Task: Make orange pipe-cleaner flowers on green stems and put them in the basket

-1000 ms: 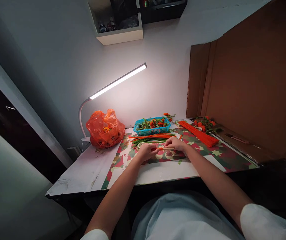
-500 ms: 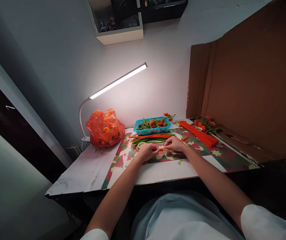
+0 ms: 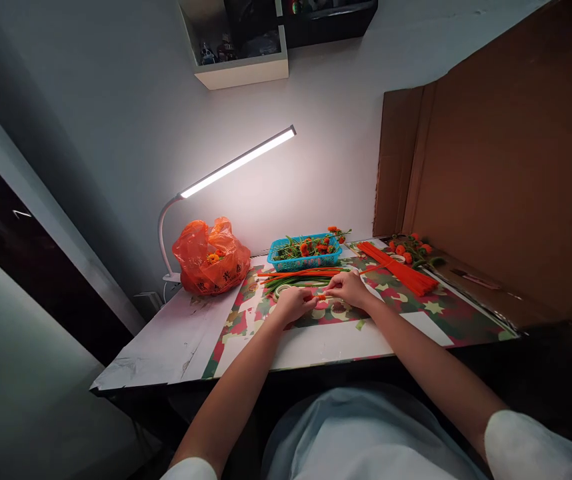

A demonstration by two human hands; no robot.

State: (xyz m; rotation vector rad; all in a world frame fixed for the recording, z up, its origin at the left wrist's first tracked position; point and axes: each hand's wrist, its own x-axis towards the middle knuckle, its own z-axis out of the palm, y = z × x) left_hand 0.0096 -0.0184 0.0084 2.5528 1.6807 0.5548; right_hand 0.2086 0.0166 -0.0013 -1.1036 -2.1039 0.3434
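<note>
My left hand (image 3: pixel 294 303) is closed in a pinch on a small orange fuzzy piece, which looks like a coiled pipe cleaner (image 3: pixel 321 297). From the right, my right hand (image 3: pixel 349 289) pinches at the same piece, fingertips close to the left ones. An orange strand sticks out past the right hand toward the back right. Just behind the hands lie loose orange and green pipe cleaners (image 3: pixel 299 275). A roll of pale tape (image 3: pixel 281 290) rests by the left knuckles, partly covered. Fine detail between the fingertips is too small to make out.
A blue basket (image 3: pixel 279 265) of orange flowers stands at the back. Left of it are an orange plastic bag (image 3: pixel 223 277) and a lit lamp (image 3: pixel 239 162). To the right lie an orange pipe cleaner bundle (image 3: pixel 406 272), more flowers (image 3: pixel 407 256) and a cardboard wall (image 3: pixel 496 173).
My right hand has shifted slightly, and the orange strand behind it points higher. The left hand keeps nearly the same place, still pinching the piece.
</note>
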